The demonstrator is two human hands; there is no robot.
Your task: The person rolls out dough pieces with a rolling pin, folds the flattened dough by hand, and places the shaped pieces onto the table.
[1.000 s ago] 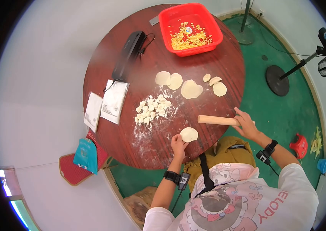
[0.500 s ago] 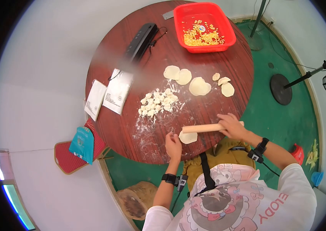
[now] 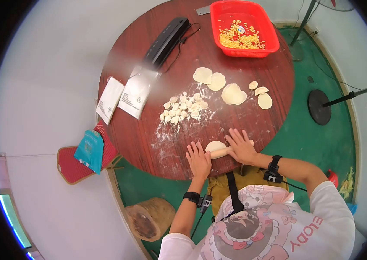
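Note:
A wooden rolling pin point(image 3: 221, 152) lies across a round dough wrapper point(image 3: 214, 145) near the front edge of the table. At the pin's left end, my left hand point(image 3: 199, 160) rests with its fingers stretched forward. My right hand point(image 3: 242, 148) lies over the pin's right part, fingers spread, and a short tip of wood shows beyond it. Both palms hide parts of the pin. Beyond my hands is a pile of small floured dough pieces point(image 3: 183, 107). Rolled wrappers lie farther back, among them a large one point(image 3: 234, 94) and an overlapping pair point(image 3: 203, 75).
A red basket point(image 3: 252, 53) with yellow kernels stands at the far side of the round table point(image 3: 148, 147). A black elongated device point(image 3: 166, 42) with a cord and white packets point(image 3: 139, 92) lie on the left. A fan stand point(image 3: 320, 107) is on the floor at right.
My right hand has turned the rolling pin and brought it down onto the wrapper, moving left. My left hand has opened from a pinch and now lies flat at the pin's left end.

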